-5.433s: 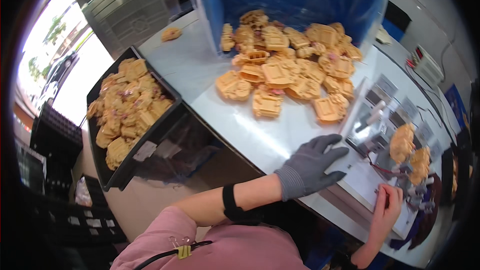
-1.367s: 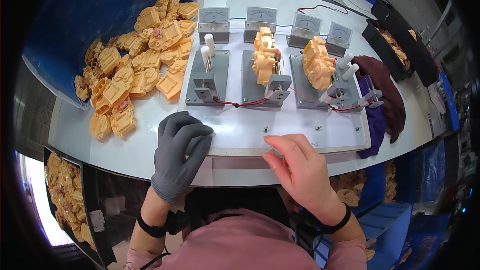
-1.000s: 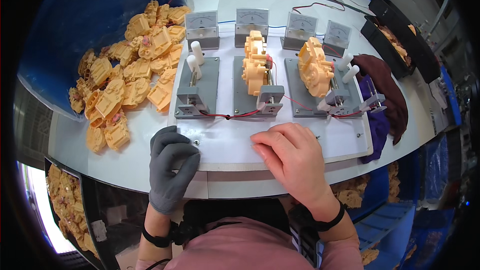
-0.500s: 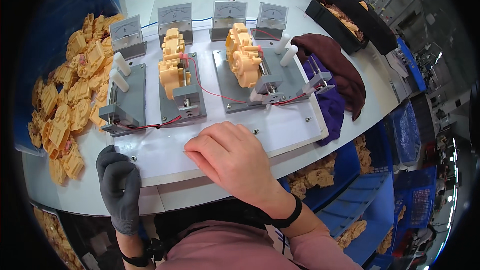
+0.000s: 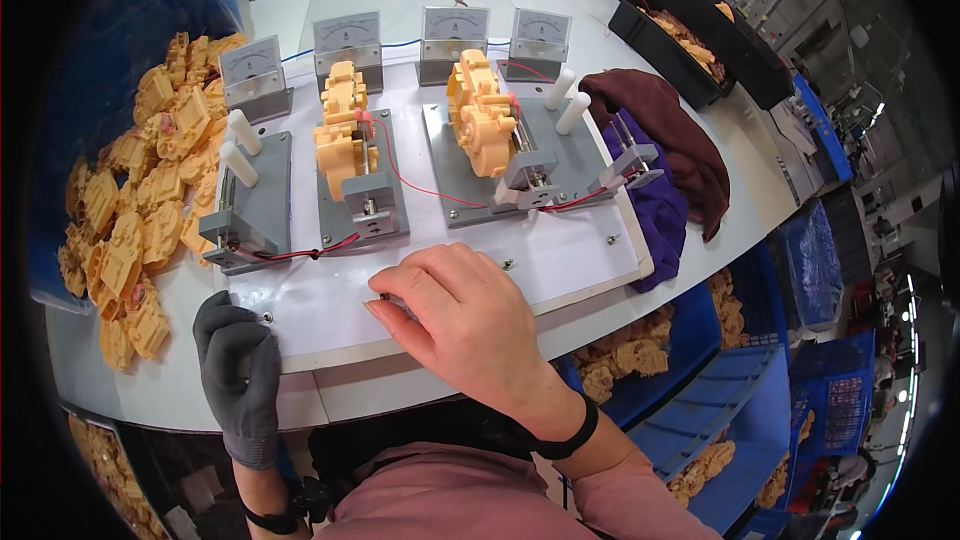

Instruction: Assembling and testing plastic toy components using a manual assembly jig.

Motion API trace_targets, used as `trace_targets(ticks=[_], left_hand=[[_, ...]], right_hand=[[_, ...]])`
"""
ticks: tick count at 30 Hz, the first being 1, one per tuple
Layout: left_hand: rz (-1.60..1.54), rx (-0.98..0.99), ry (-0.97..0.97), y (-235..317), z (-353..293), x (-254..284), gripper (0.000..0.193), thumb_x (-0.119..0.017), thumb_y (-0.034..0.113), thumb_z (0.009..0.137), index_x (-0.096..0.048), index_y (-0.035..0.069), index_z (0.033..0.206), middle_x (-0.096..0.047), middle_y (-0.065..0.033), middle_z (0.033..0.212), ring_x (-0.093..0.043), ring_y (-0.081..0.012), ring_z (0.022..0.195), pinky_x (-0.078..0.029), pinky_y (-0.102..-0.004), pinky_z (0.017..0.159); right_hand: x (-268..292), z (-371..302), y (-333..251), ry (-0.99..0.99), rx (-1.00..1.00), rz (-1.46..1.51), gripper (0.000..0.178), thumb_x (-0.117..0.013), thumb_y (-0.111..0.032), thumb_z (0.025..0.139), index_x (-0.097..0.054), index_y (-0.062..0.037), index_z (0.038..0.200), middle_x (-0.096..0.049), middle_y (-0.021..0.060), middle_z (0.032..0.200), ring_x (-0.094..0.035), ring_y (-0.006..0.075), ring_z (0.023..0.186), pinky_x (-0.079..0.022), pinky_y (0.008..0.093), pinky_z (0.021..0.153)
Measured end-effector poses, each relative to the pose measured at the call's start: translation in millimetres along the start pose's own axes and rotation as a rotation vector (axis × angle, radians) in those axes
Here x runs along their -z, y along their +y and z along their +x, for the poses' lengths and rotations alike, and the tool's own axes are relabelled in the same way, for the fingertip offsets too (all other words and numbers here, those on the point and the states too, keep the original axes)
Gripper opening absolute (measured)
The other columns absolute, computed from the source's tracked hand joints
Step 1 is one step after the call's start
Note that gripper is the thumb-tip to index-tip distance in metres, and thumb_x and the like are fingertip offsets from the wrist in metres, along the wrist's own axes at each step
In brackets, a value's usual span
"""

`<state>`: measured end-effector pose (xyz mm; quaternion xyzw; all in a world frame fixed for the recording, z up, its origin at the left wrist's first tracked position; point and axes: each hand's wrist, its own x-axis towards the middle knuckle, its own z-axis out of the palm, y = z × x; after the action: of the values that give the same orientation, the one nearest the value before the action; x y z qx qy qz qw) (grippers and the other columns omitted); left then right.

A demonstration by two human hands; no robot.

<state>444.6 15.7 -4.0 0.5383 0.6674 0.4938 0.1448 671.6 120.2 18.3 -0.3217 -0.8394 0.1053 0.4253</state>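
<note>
My left hand (image 5: 237, 370), in a grey glove, rests at the white board's (image 5: 450, 315) front left corner. Its fingers are curled, and what they hold, if anything, is hidden. A small metal toggle switch (image 5: 267, 318) stands just beside it. My bare right hand (image 5: 465, 325) lies over the board's front middle, thumb and forefinger around another toggle switch (image 5: 385, 295), its tip barely showing. Behind, a yellow plastic gear housing (image 5: 342, 145) sits upright on a grey test fixture (image 5: 385, 202). A second yellow housing (image 5: 485, 120) stands on the fixture (image 5: 450, 190) to its right.
Dial meters (image 5: 346, 40) line the board's back. White pegs (image 5: 240, 155) rise from the outer fixtures. Loose yellow housings (image 5: 150, 190) are heaped at left. Purple cloth (image 5: 660, 230) and brown cloth (image 5: 690, 150) lie at right, below a black bin (image 5: 665, 50). Blue crates (image 5: 730, 410) stand lower right.
My right thumb and forefinger have parted slightly, so the switch tip shows between them. My left hand keeps its place. Both housings stay on their fixtures; the view has shifted a little.
</note>
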Motion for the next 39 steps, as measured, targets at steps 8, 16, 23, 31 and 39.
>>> trace_targets(ticks=[8,16,23,31,39], left_hand=[[-0.003,-0.037,-0.005,-0.8,0.1,-0.9,0.012,-0.066,-0.002,0.080,-0.062,0.003,0.089,-0.057,-0.0089,0.108,-0.050,-0.0306,0.123,-0.035,-0.0396,0.109],[0.023,-0.066,-0.036,1.0,2.0,1.4,0.011,-0.065,-0.002,0.081,-0.061,0.002,0.090,-0.056,-0.0100,0.109,-0.050,-0.0295,0.123,-0.035,-0.0382,0.109],[0.018,-0.090,-0.034,0.6,3.6,0.8,0.011,-0.067,-0.001,0.080,-0.063,0.002,0.090,-0.057,-0.0096,0.107,-0.052,-0.0302,0.122,-0.037,-0.0398,0.108],[-0.004,-0.071,0.021,8.4,4.8,-2.3,0.012,-0.075,0.002,0.078,-0.069,0.005,0.089,-0.063,-0.0084,0.102,-0.054,-0.0330,0.118,-0.042,-0.0425,0.105],[0.025,-0.118,0.003,7.2,5.8,2.4,0.013,-0.077,0.005,0.079,-0.070,0.006,0.090,-0.063,-0.0083,0.102,-0.055,-0.0325,0.117,-0.043,-0.0423,0.102]], right_hand=[[1.9,1.7,-2.2,-0.003,-0.074,0.050,0.013,-0.079,-0.010,0.081,-0.070,-0.0095,0.089,-0.062,0.0040,0.086,-0.062,0.0241,0.078,-0.050,0.0360,0.068],[2.3,2.3,-4.0,-0.037,-0.068,-0.001,0.013,-0.077,-0.012,0.085,-0.065,-0.0093,0.089,-0.059,0.0034,0.085,-0.061,0.0237,0.081,-0.049,0.0368,0.071],[1.0,2.7,-5.1,-0.022,-0.078,-0.011,0.013,-0.078,-0.012,0.084,-0.066,-0.0092,0.088,-0.060,0.0040,0.084,-0.061,0.0248,0.080,-0.050,0.0379,0.071],[-0.5,3.1,-7.4,-0.022,-0.105,-0.030,0.012,-0.078,-0.011,0.083,-0.069,-0.0081,0.089,-0.061,0.0054,0.084,-0.061,0.0266,0.079,-0.049,0.0386,0.071],[-0.7,0.3,-8.4,-0.091,-0.179,-0.001,0.011,-0.078,-0.011,0.085,-0.069,-0.0076,0.091,-0.063,0.0061,0.087,-0.062,0.0256,0.079,-0.049,0.0371,0.071]])
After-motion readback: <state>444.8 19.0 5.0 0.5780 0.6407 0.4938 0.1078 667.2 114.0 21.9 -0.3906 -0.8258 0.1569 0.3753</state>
